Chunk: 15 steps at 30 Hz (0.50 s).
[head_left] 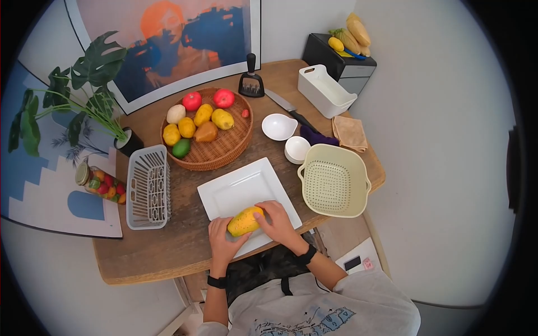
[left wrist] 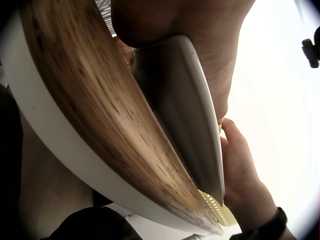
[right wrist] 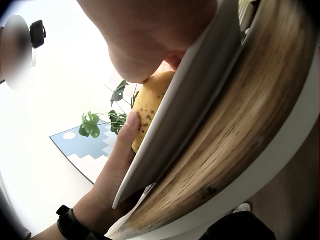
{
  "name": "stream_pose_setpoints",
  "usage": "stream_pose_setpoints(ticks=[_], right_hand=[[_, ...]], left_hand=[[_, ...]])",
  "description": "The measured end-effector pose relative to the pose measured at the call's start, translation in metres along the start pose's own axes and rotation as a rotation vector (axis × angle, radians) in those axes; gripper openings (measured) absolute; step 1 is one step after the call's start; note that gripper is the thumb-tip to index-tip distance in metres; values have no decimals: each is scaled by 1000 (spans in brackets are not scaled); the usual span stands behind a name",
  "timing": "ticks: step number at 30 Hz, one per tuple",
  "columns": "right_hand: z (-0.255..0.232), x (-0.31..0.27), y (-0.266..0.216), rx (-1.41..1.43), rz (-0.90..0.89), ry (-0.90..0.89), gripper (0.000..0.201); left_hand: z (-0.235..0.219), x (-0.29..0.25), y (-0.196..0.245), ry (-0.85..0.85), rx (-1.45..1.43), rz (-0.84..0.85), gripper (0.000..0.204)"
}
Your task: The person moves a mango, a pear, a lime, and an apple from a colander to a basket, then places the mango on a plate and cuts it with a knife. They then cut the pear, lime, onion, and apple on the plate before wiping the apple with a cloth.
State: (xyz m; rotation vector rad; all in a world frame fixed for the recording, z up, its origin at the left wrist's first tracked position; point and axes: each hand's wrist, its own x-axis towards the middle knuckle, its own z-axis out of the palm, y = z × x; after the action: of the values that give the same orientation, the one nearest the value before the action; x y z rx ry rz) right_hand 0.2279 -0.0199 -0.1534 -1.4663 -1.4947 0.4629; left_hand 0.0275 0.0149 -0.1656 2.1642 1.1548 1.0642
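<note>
A yellow oblong fruit (head_left: 244,221) with dark specks, shaped like a papaya, lies over the near part of a square white plate (head_left: 227,193). My left hand (head_left: 223,238) holds its left end, fingers on the far side and thumb on the near side. On the other end, my right hand (head_left: 278,223) grips it with the thumb across the top. The right wrist view shows the speckled fruit (right wrist: 150,107) close over the plate's rim, with the left thumb against it. In the left wrist view the plate (left wrist: 185,115) hides most of the fruit.
A wicker basket (head_left: 216,159) of fruit stands behind the plate, a grey slotted basket (head_left: 148,187) to its left. At right are a cream colander (head_left: 336,207), white bowls (head_left: 278,127) and a knife (head_left: 280,102). A white bin (head_left: 322,92) stands farther back.
</note>
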Motion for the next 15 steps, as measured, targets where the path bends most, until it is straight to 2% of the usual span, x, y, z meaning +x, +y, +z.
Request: stream_pose_setpoints(ticks=[15], right_hand=[[-2,2,-4,4,-9,8,29]], left_hand=[[0,0,0,16,15,13,57]])
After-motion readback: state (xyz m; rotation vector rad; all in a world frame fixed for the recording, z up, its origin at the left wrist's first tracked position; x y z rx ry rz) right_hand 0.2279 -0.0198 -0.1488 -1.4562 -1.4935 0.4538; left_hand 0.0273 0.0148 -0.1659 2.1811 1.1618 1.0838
